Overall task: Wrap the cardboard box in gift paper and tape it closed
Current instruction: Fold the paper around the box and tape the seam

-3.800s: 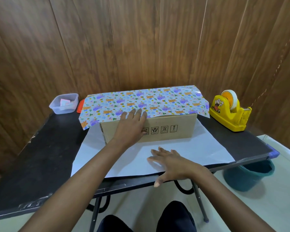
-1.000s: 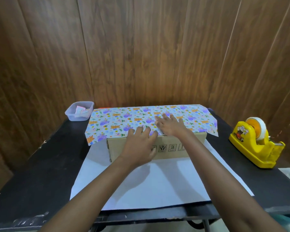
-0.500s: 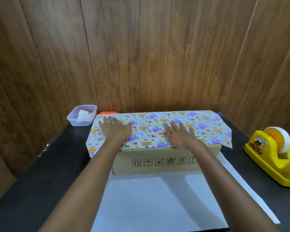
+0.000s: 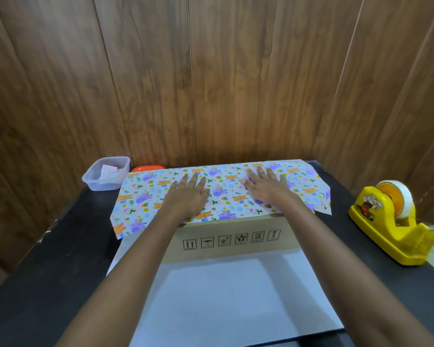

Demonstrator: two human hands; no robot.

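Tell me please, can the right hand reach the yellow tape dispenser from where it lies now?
Probably yes. The right hand lies flat on the gift paper over the box, and the tape dispenser stands on the same side, with only bare table between them.

- Warm light lands brightest on the wood wall (image 4: 231, 83) at upper centre, and the frame's corners go dim.
- My arms (image 4: 140, 259) throw soft grey shadows onto the white paper (image 4: 236, 309), lower middle.
- Wall planks lean at both edges, and the tape dispenser (image 4: 391, 221), far right, looks slightly smeared.
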